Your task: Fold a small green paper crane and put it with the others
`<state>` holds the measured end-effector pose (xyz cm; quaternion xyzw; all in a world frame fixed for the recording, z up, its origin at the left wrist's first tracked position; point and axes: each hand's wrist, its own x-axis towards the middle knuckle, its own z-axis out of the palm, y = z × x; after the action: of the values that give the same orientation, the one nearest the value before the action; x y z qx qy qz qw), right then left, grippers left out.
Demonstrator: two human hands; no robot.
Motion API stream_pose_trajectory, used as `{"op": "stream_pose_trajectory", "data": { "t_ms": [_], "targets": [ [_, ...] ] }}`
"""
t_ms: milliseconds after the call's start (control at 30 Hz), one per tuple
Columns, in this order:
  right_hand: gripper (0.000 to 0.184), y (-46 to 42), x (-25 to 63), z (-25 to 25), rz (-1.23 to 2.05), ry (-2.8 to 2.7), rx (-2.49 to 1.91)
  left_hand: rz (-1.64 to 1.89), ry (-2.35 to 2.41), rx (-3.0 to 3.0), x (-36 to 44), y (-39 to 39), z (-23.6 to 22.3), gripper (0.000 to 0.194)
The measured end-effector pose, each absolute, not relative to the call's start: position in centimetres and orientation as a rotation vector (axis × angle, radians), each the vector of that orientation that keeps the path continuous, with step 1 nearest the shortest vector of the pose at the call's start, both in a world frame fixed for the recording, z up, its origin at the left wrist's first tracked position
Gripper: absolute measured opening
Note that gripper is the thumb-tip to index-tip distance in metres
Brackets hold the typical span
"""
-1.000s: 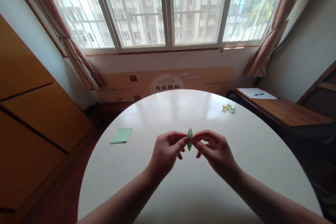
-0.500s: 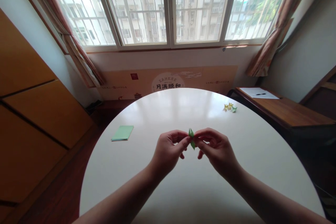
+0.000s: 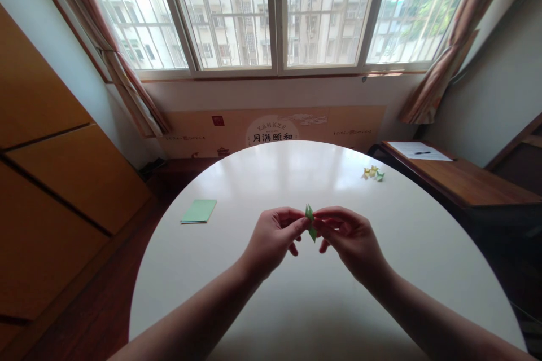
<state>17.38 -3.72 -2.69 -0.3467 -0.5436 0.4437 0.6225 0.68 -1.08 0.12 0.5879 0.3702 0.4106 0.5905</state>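
Note:
A small folded piece of green paper [image 3: 310, 221] is pinched between both my hands, held a little above the round white table [image 3: 262, 180]. My left hand [image 3: 273, 240] grips its left side with thumb and forefinger, fingers curled. My right hand [image 3: 349, 240] pinches the right side in the same way. Only the paper's pointed top and bottom tips show between my fingertips.
A stack of green paper sheets [image 3: 199, 210] lies on the table's left part. Several small folded paper figures, yellow and green [image 3: 372, 173], sit at the far right. A wooden side table [image 3: 461, 180] with a white sheet and pen [image 3: 417, 151] stands to the right. Wooden cabinets line the left wall.
The green paper has been folded or turned tighter between my fingertips, so less of it shows. My hands have closed in slightly; the view has shifted a little.

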Motion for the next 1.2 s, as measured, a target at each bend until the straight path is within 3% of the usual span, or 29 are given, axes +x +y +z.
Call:
{"op": "stream_pose_trajectory", "data": {
  "t_ms": [900,1200],
  "targets": [
    [0.019,-3.6,18.2,-1.9,1.615,-1.147,-0.662,0.636,0.621,1.164,-0.7,0.5,0.3,0.029],
    [0.015,-3.7,18.2,-1.7,1.528,-1.237,-0.647,0.495,0.610,1.098,-1.1,0.9,-0.1,0.030]
  ]
}}
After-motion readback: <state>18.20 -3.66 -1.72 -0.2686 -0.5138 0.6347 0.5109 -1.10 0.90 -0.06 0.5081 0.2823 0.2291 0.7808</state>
